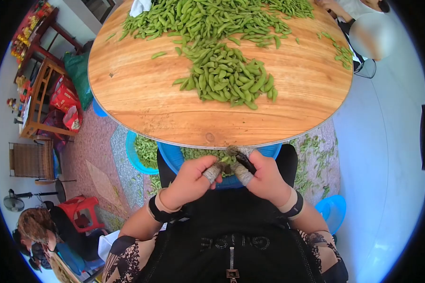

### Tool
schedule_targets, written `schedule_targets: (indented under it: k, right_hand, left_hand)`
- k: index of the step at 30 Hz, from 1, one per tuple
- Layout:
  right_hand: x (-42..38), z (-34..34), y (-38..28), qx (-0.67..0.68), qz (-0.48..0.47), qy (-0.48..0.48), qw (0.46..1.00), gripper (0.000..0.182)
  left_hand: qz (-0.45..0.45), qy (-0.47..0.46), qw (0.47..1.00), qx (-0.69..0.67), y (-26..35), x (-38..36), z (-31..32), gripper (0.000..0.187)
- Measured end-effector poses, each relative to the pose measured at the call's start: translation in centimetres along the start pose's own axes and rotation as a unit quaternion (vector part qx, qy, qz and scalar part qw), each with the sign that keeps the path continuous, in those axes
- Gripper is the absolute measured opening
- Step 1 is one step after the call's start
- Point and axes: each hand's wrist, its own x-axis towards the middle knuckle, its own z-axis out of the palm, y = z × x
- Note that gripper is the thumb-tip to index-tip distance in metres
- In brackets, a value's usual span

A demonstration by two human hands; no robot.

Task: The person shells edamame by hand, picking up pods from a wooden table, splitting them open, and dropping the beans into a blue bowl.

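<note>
1. Both hands, left hand (190,181) and right hand (264,177), pinch one pod (226,160) above the blue basin (172,158).
2. Shelled beans lie in that basin.
3. A large pod pile (226,78) remains on the surface (141,94) beyond the basin; most is likely left.

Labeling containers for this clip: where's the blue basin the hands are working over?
In the head view, the blue basin sits low at center, just under the near edge of the round wooden table, with the left hand and right hand over it.
</note>
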Motion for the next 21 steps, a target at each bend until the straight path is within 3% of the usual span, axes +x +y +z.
schedule_targets:
  k: [2, 4, 6, 9, 11, 13, 15, 17, 19, 21]
  right_hand:
    - [0.4, 0.3, 0.2, -0.18, -0.166, 0.07, 0.967, 0.022]
    - [0.5, -0.2, 0.2, -0.205, -0.167, 0.033, 0.964, 0.02]
    - [0.6, -0.4, 0.1, -0.232, -0.17, -0.004, 0.958, 0.02]
    - [0.3, 0.1, 0.0, -0.235, -0.102, -0.059, 0.965, 0.019]
    - [0.4, 0.3, 0.0, -0.255, -0.076, -0.046, 0.963, 0.021]
    - [0.5, 0.8, 1.1, -0.285, -0.129, -0.048, 0.949, 0.021]
    - [0.5, 1.3, 1.3, -0.368, -0.17, 0.057, 0.912, 0.024]
    - [0.5, 1.2, 0.4, -0.365, -0.159, 0.046, 0.916, 0.022]
    - [0.5, 1.1, 0.2, -0.289, -0.108, 0.014, 0.951, 0.021]
    - [0.7, 0.7, -0.2, -0.266, -0.09, -0.023, 0.959, 0.019]
  left_hand:
    - [0.042, -0.011, 0.997, 0.063, 0.3, -0.1, 0.0, 0.017]
    - [0.085, -0.02, 0.988, 0.125, 1.0, -0.4, -0.3, 0.019]
    - [0.093, -0.129, 0.976, 0.151, 1.7, -0.8, -0.9, 0.017]
    - [0.136, -0.138, 0.969, 0.154, 0.6, -0.9, -0.5, 0.012]
    - [0.088, -0.119, 0.98, 0.13, 0.1, -1.0, -0.5, 0.009]
    - [-0.031, -0.093, 0.991, 0.09, 0.1, -1.1, -1.0, 0.012]
    - [-0.037, -0.028, 0.994, 0.103, -0.5, -1.2, -1.0, 0.009]
    - [0.154, 0.085, 0.94, 0.292, -2.5, -0.7, -0.7, 0.008]
    - [0.139, 0.069, 0.948, 0.277, -1.4, -0.7, -0.4, 0.011]
    - [0.162, -0.041, 0.955, 0.244, -1.2, -0.3, -0.2, 0.012]
